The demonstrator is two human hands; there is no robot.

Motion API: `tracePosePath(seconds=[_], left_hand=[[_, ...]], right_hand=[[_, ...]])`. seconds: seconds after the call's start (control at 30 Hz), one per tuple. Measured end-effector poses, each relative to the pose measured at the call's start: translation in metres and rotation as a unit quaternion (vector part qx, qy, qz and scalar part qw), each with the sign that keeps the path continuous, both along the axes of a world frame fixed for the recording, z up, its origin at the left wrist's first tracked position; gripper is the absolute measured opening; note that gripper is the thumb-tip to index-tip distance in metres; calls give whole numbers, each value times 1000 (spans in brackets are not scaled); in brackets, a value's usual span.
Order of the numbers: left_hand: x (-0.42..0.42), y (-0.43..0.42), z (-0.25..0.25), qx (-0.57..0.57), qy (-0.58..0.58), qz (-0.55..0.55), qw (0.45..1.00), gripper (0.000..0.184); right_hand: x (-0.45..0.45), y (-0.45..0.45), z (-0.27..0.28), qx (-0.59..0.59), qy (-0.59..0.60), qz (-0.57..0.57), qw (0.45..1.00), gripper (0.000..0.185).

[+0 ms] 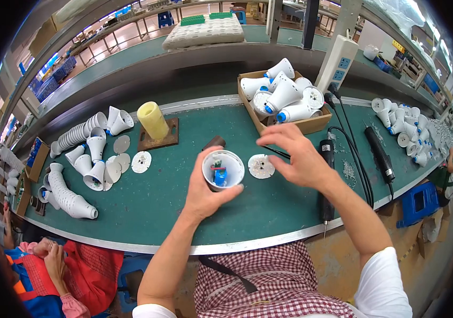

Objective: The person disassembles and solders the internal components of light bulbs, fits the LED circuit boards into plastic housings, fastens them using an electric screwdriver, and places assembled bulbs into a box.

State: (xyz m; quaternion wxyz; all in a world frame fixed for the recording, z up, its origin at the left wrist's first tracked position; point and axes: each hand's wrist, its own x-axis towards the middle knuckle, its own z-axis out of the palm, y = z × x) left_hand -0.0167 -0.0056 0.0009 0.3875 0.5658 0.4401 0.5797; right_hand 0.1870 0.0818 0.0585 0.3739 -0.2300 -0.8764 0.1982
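At the far left, we see a seated co-worker's clasped hands (50,253), then a curved stack of white cones (68,195) and some loose white discs (113,170). Next stands a yellow cylinder (153,121) on a brown board (171,134). Near the middle, our left hand (201,192) wraps around a white cup (235,167), its mouth and long axis turned up towards us, a blue part (219,177) inside. A dark stub (215,141) lies just behind. One white disc (261,166) lies flat between the cup and our right hand (301,159), nearer the right, whose thumb and forefinger stand apart; we cannot tell whether they grip the thin dark thing between them. The cup is left of that hand and slightly nearer our body. A carton of cones (316,125) sits close behind; farther right are two black screwdrivers (326,172) and more cones (407,127).
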Motion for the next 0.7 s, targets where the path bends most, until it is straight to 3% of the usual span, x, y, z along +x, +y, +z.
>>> tracePosePath(seconds=[0.07, 0.1, 0.2, 0.27, 0.33, 0.43, 0.5, 0.57, 0.63, 0.67, 0.7], left_hand=[[7, 1, 3, 13, -70, 32, 997, 75], [8, 1, 1, 13, -71, 31, 997, 75], [11, 2, -2, 1, 28, 72, 997, 70], [10, -1, 1, -8, 181, 70, 981, 67], [7, 0, -4, 4, 187, 83, 979, 67], [4, 1, -3, 3, 225, 106, 969, 68], [1, 2, 0, 148, 393, 172, 891, 63], [3, 2, 1, 107, 347, 166, 917, 60], [4, -1, 2, 65, 300, 159, 938, 57], [4, -1, 2, 38, 286, 165, 943, 55], [6, -2, 3, 11, 271, 169, 948, 54]], right_hand=[[13, 13, -12, 62, -267, 52, 960, 34], [13, 12, -19, 120, -320, 63, 938, 38], [6, 10, -28, 143, -349, 69, 923, 42], [1, 20, -32, 138, -337, 83, 928, 42], [-7, 27, -28, 32, -430, 90, 898, 39], [-2, 28, -41, 109, -367, 82, 920, 33], [0, 28, -45, 81, -348, 55, 932, 34], [0, 29, -45, 52, -326, 30, 943, 35], [0, 30, -38, -56, -193, -60, 978, 25], [0, 28, -35, -56, -195, -60, 977, 25], [-2, 25, -31, -213, -75, -50, 973, 23]])
